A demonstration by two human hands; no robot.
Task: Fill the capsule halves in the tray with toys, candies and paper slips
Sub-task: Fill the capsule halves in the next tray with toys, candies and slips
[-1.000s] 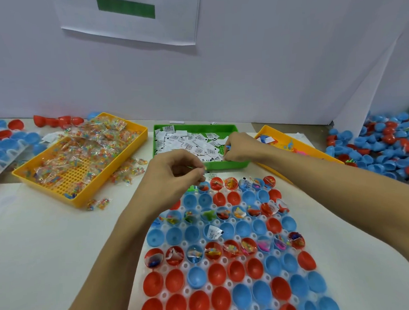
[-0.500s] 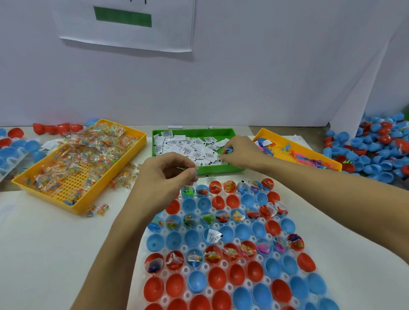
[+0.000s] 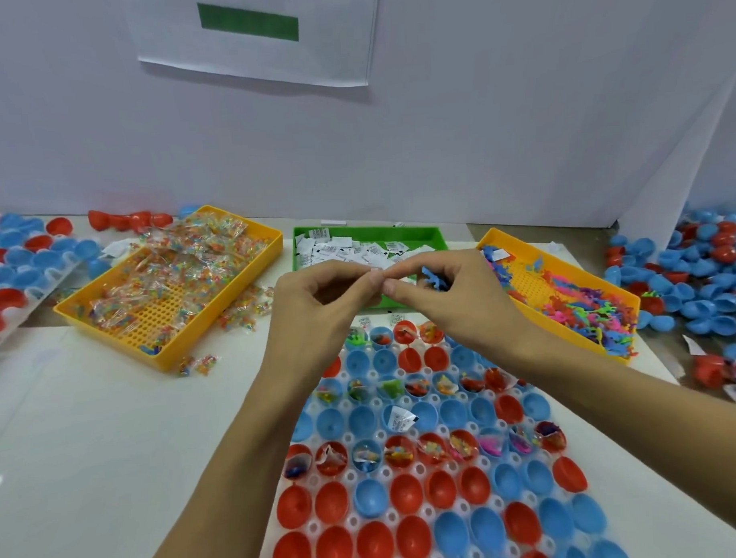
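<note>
I'm looking at a packing workstation: sorting bins [image 3: 173, 304] of stock, loose capsule halves [image 3: 700, 275] heaped on a white table [image 3: 92, 434], white partition boards [image 3: 478, 129] enclosing it.

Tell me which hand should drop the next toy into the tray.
Right. The right hand already holds a small blue toy in its curled fingers, above the tray's far rows. The left hand only pinches at fingertips meeting the right; what it pinches is unclear.

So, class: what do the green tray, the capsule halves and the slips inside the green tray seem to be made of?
Green tray: looks like moulded plastic, smooth and evenly coloured.
Capsule halves: likely thin glossy plastic; highlights show.
Slips: apparently matt white printed paper, creased.
</note>
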